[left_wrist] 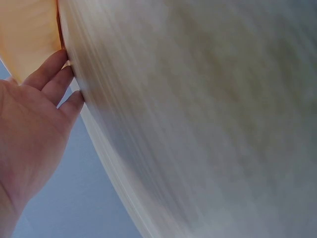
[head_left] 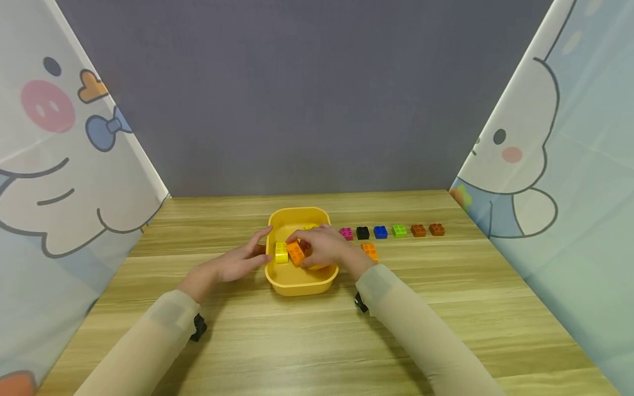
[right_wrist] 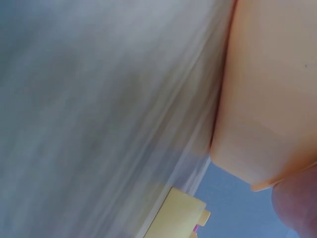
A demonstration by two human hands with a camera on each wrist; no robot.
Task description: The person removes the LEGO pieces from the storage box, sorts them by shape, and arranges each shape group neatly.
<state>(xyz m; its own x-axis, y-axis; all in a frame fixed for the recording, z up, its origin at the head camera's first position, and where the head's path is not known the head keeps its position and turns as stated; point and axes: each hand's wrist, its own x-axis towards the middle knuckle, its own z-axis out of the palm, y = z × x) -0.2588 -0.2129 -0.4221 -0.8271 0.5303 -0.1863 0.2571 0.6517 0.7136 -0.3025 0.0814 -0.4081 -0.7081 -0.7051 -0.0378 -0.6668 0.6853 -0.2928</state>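
Observation:
A yellow plastic bin stands on the wooden table. My right hand reaches over its right side and pinches an orange toy brick between thumb and fingers, inside the bin. Left of that brick lies a yellow brick; more yellow shows partly hidden behind the right hand. My left hand is at the bin's left side, fingers spread and fingertips at the rim. In the left wrist view, the left hand has its fingertips against the bin wall.
To the right of the bin runs a row of bricks: magenta, black, blue, green and two brown ones. An orange brick lies nearer, partly behind the right wrist. A grey wall backs the table.

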